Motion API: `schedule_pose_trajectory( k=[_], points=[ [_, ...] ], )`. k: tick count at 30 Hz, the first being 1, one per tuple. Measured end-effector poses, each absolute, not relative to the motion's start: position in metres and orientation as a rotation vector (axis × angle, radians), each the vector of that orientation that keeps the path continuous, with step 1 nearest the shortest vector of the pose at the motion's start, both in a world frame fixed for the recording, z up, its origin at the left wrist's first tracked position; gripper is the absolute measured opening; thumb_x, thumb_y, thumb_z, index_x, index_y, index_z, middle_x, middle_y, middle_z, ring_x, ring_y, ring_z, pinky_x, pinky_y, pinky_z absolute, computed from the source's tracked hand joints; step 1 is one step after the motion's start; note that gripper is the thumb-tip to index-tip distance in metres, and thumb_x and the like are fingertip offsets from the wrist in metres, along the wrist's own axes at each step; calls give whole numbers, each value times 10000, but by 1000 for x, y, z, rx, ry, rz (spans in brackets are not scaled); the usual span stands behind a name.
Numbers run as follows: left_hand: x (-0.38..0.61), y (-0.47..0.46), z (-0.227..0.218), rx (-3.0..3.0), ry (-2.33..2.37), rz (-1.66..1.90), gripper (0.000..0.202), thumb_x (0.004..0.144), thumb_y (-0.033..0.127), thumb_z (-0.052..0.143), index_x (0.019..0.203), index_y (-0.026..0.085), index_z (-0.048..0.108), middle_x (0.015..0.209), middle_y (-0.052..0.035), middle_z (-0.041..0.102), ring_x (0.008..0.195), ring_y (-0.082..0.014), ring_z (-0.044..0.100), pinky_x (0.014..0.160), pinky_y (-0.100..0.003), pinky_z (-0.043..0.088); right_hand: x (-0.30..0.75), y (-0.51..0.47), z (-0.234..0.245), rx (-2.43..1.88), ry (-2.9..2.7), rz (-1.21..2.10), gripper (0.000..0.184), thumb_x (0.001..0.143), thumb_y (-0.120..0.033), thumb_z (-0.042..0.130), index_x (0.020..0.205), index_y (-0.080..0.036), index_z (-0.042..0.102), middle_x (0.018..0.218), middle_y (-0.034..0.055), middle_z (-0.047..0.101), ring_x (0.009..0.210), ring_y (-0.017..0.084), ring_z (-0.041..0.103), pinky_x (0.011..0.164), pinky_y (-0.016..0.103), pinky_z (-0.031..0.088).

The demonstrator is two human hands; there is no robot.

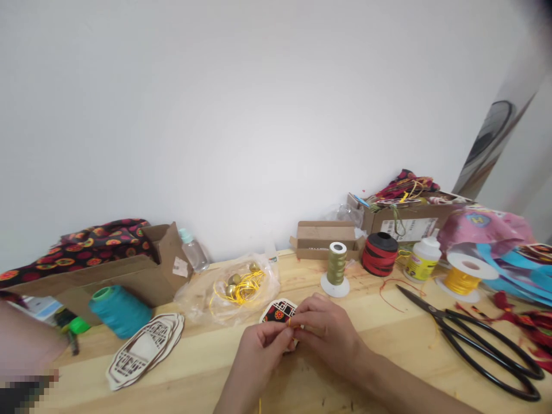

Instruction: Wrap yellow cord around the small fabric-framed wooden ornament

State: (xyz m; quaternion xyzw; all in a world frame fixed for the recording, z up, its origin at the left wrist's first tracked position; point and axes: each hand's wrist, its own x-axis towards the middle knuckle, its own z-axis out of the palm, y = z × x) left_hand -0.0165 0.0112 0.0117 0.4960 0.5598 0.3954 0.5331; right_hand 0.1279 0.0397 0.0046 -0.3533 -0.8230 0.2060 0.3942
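My left hand (265,351) and my right hand (328,333) meet over the table, fingertips pinched together. Between them shows a bit of yellow cord (289,323), and both hands grip it. Under and behind the fingers lies a small lattice ornament (276,311) with a pale frame and dark floral fabric inside. My fingers hide its lower part and the exact spot where the cord meets it. A yellow strand also hangs near my left wrist at the bottom edge.
Black scissors (457,328) lie at right, near a yellow cord spool (461,282), glue bottle (422,259), red ribbon roll (379,253) and olive thread spool (337,267). At left are lattice cutouts (140,356), a teal thread cone (123,310) and a plastic bag (194,299) holding bells.
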Motion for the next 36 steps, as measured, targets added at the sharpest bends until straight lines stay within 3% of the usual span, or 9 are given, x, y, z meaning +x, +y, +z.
schedule_pose_trajectory(
  k=[7,15,22,30,36],
  points=[
    [-19,11,13,1218,1295,941,234,619,320,595,506,118,626,415,49,459,377,-48,273,392,-173,180,132,40,7,-856,-2110,551,74,684,-224,602,732,-232,658,697,13,616,663,138,496,599,240,387],
    [-19,9,18,1180,1324,945,248,593,350,618,622,110,674,491,6,558,353,-44,299,370,-168,191,132,39,7,-825,-2105,570,111,727,-227,556,793,-225,645,736,23,616,694,137,506,624,242,398],
    [-21,12,18,1252,1389,1006,255,593,360,614,645,125,700,347,64,391,376,-69,298,389,-174,212,133,39,4,-819,-2170,440,172,780,-221,480,858,-234,632,736,34,602,688,141,489,612,244,386],
    [-20,11,16,1187,1403,1047,165,595,273,630,635,119,675,375,50,491,361,-54,339,369,-158,243,130,38,3,-843,-2173,429,167,773,-231,495,869,-243,631,737,33,614,678,143,495,599,243,391],
    [-21,14,11,1082,1253,1169,150,555,191,675,689,148,623,628,-21,681,601,-139,597,551,-196,439,132,38,2,-843,-2166,443,149,776,-242,495,815,-237,640,743,30,632,673,143,497,604,246,389]
  ],
)
